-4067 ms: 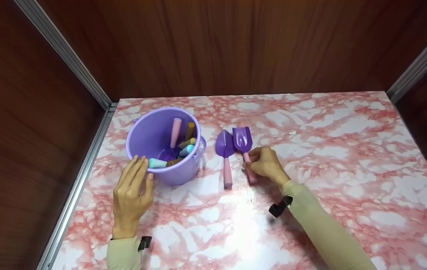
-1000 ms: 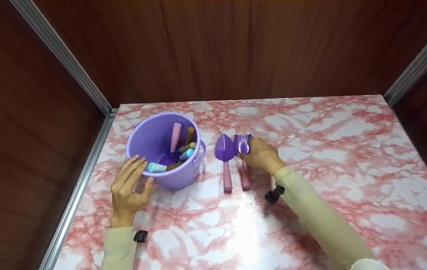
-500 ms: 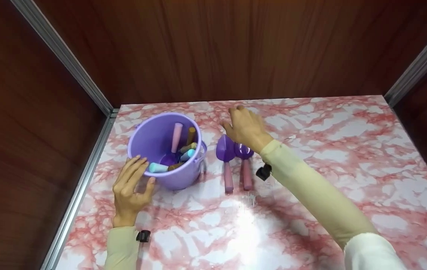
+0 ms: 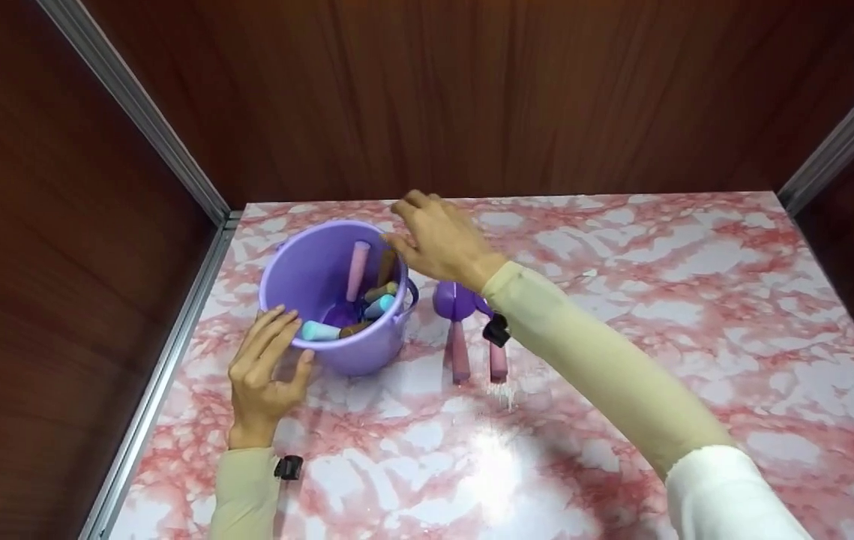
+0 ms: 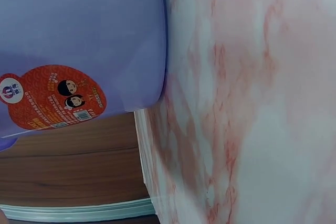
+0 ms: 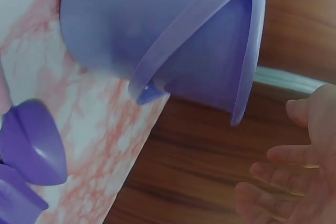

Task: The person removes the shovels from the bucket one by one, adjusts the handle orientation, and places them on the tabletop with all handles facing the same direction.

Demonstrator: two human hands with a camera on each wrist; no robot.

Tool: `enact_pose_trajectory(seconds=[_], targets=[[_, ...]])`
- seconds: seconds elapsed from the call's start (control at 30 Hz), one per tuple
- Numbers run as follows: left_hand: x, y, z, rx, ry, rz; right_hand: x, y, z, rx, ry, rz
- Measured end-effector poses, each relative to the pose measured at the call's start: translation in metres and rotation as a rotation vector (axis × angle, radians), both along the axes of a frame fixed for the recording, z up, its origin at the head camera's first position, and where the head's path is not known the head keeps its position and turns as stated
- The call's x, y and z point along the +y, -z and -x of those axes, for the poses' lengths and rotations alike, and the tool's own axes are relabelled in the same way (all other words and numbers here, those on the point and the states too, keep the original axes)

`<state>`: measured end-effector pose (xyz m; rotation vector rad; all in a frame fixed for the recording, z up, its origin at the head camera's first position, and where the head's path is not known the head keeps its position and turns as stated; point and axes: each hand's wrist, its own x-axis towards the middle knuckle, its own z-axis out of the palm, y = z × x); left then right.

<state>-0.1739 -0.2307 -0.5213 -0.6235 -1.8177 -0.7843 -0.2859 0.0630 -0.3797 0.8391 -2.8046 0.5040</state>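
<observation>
A purple bucket (image 4: 359,358) stands at the left of the table, holding several handled tools, among them a pink handle (image 4: 358,271) and a turquoise handle (image 4: 320,331). My left hand (image 4: 258,386) rests its fairly straight fingers on the near-left rim, thumb apart. Over the bucket's far-right rim hovers my right hand (image 4: 441,240), holding nothing; in the right wrist view its fingers are spread, apart from the bucket (image 6: 121,24). Right of the bucket lie a pointed purple trowel (image 4: 456,301) and a purple scoop (image 4: 498,361), both pink-handled. My right arm partly hides the scoop.
The red-and-white marbled table (image 4: 696,337) meets a dark wood panel (image 4: 501,97) at the back. Wood panels with metal strips (image 4: 134,97) stand at both sides. The bucket's handle (image 6: 178,35) hangs on its right side.
My right hand has let go of the scoop, risen, and moved left past the trowel to the bucket's far-right rim. The scoop lies closer alongside the trowel. My left hand stays at the rim.
</observation>
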Motion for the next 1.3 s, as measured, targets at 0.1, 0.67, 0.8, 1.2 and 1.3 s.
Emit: enact_pose_trajectory(seconds=[0.1,0.67,0.8,1.2,1.3], targets=[[0.001,-0.001,0.000,0.005,-0.008,0.000,-0.014,-0.001,0.000,0.011,-0.059,-0.044],[0.004,-0.006,-0.003,0.010,-0.011,-0.020,-0.081,0.029,0.004,0.096,-0.254,-0.341],[0.004,-0.005,-0.002,0.010,-0.005,-0.019,-0.087,0.036,0.007,0.128,-0.272,-0.401],[0.006,-0.007,-0.002,-0.008,0.001,-0.036,-0.098,0.038,0.008,0.156,-0.324,-0.607],[0.006,-0.006,-0.004,-0.017,-0.003,-0.030,-0.100,0.040,0.007,0.159,-0.332,-0.666]])
